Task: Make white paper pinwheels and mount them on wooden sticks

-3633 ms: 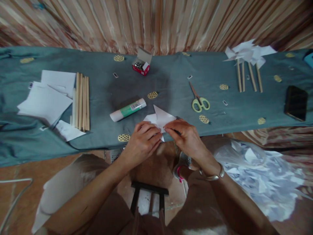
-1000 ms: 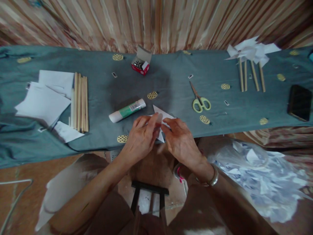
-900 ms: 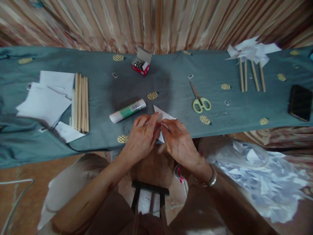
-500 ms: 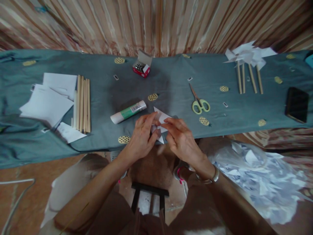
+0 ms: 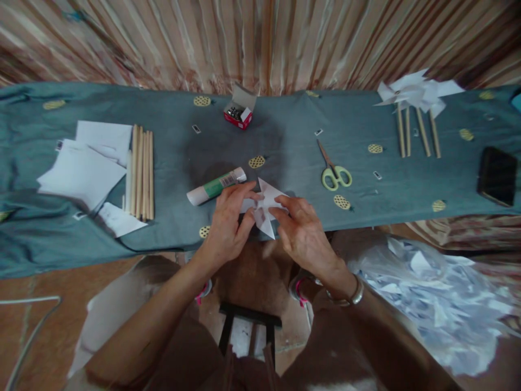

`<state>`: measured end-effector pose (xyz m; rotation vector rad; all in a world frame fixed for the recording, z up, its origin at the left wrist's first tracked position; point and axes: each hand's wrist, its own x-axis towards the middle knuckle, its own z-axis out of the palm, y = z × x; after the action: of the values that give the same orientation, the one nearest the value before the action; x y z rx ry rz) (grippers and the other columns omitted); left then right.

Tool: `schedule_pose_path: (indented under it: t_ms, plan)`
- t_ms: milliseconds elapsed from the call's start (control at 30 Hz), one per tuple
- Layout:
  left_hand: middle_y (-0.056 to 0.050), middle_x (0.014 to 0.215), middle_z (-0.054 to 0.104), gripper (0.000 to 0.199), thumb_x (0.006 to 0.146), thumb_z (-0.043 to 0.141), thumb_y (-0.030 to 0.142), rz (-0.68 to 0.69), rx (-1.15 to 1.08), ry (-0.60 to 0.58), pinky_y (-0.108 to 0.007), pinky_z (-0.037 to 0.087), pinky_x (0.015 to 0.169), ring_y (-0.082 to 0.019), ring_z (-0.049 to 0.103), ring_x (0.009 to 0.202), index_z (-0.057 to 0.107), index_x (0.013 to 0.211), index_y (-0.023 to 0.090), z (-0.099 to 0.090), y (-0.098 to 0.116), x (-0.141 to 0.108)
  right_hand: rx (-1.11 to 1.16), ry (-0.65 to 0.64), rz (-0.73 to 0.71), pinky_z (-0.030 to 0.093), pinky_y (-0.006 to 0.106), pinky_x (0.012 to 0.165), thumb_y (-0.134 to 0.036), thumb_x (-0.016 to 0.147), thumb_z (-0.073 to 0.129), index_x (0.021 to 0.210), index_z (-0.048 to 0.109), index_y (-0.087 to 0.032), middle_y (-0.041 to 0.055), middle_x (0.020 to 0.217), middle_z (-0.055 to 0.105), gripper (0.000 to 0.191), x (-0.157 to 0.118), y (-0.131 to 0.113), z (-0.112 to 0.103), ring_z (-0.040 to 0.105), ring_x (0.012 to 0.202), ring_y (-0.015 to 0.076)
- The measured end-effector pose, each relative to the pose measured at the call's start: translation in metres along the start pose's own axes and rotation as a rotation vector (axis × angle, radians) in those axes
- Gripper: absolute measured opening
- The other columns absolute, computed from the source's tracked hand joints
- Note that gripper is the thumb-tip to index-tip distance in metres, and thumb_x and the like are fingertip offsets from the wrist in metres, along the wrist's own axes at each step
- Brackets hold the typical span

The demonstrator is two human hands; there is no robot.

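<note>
A white paper pinwheel shape (image 5: 266, 203) with pointed blades lies at the table's front edge, between my two hands. My left hand (image 5: 232, 220) curls its thumb and fingers round the left side of the paper, holding it. From the right, my right hand (image 5: 300, 228) presses its fingers on the paper near the centre. A green and white glue stick (image 5: 215, 186) lies just behind my left hand. Scissors with light green handles (image 5: 334, 171) rest to the right, apart from both hands.
A red box of metal pins (image 5: 238, 114) stands open at the back. Paper sheets (image 5: 81, 171) and wooden sticks (image 5: 142, 174) lie left. Finished pinwheels (image 5: 417, 95) and a phone (image 5: 497, 176) are right. A bag of paper pieces (image 5: 439, 304) is below.
My left hand has shifted slightly left, its fingers spreading from the centre, so more of the folded paper shows. My right hand stays at the paper. The view has shifted slightly.
</note>
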<state>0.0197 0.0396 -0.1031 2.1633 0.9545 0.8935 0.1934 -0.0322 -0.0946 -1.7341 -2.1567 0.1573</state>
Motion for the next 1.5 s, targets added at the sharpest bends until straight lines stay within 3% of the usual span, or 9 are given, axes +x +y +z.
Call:
schedule_pose_path:
  t_ms: [133,367,633,933,1133,1333,1400,1500]
  plan:
    - [-0.007,0.116,0.065,0.031,0.092,0.042,0.018,-0.010,0.022,0.005,-0.045,0.039,0.105,-0.023,0.051,0.118,0.054,0.121,0.018,-0.002,-0.002,-0.002,0.046,-0.013,0.008,0.049,0.047,0.092,-0.007,0.086,0.043,0.117,0.065,-0.014,0.0148,0.127,0.059,0.038,-0.002,0.003,0.001,0.051,0.112,0.0295]
    - [-0.006,0.110,0.066,0.040,0.091,0.048,0.019,0.012,0.037,-0.006,-0.045,0.041,0.103,-0.023,0.052,0.115,0.047,0.131,0.018,-0.003,-0.003,-0.003,0.057,-0.026,-0.002,0.048,0.048,0.096,-0.006,0.087,0.042,0.125,0.061,-0.014,0.0148,0.127,0.059,0.043,0.000,0.001,0.001,0.052,0.113,0.0291]
    - [-0.009,0.105,0.065,0.051,0.089,0.058,0.030,0.063,0.242,-0.072,-0.042,0.049,0.087,-0.025,0.059,0.100,0.042,0.136,0.018,-0.006,-0.004,-0.013,0.143,0.074,0.138,0.044,0.054,0.106,-0.007,0.085,0.039,0.135,0.052,-0.012,0.0172,0.133,0.059,0.052,0.004,0.025,-0.002,0.051,0.126,0.0296]
    - [-0.008,0.110,0.062,0.052,0.091,0.056,0.021,0.060,0.188,-0.091,-0.041,0.055,0.089,-0.021,0.063,0.099,0.037,0.139,0.022,-0.003,-0.003,-0.017,0.231,0.066,0.128,0.048,0.052,0.101,-0.007,0.084,0.038,0.128,0.059,-0.014,0.0135,0.121,0.068,0.049,-0.002,0.026,-0.008,0.061,0.115,0.0263]
    - [-0.007,0.109,0.065,0.044,0.089,0.053,0.015,0.038,0.090,-0.049,-0.039,0.055,0.090,-0.019,0.064,0.099,0.046,0.132,0.020,0.008,-0.008,-0.004,0.247,0.040,0.189,0.053,0.044,0.091,-0.008,0.082,0.041,0.111,0.068,-0.017,0.0090,0.104,0.073,0.041,-0.018,0.032,-0.022,0.068,0.097,0.0229]
    - [-0.009,0.112,0.066,0.047,0.084,0.054,0.012,-0.060,-0.143,-0.018,-0.037,0.056,0.092,-0.018,0.067,0.099,0.049,0.131,0.017,0.023,-0.016,0.013,0.208,0.000,0.184,0.056,0.037,0.078,-0.008,0.082,0.045,0.093,0.072,-0.017,0.0068,0.085,0.073,0.030,-0.027,0.035,-0.034,0.069,0.080,0.0210]
    - [-0.009,0.113,0.066,0.047,0.083,0.054,0.012,-0.078,-0.181,-0.012,-0.037,0.056,0.092,-0.018,0.066,0.101,0.050,0.130,0.017,0.028,-0.017,0.018,0.146,0.044,0.165,0.056,0.041,0.084,-0.008,0.083,0.044,0.097,0.071,-0.016,0.0084,0.090,0.073,0.031,-0.026,0.035,-0.036,0.068,0.087,0.0232]
    - [-0.008,0.112,0.067,0.046,0.083,0.055,0.011,-0.091,-0.175,-0.001,-0.037,0.055,0.092,-0.018,0.066,0.103,0.052,0.128,0.018,0.032,-0.018,0.022,0.089,0.089,0.123,0.050,0.048,0.097,-0.008,0.085,0.043,0.114,0.065,-0.014,0.0137,0.116,0.068,0.037,-0.023,0.033,-0.033,0.061,0.111,0.0275]
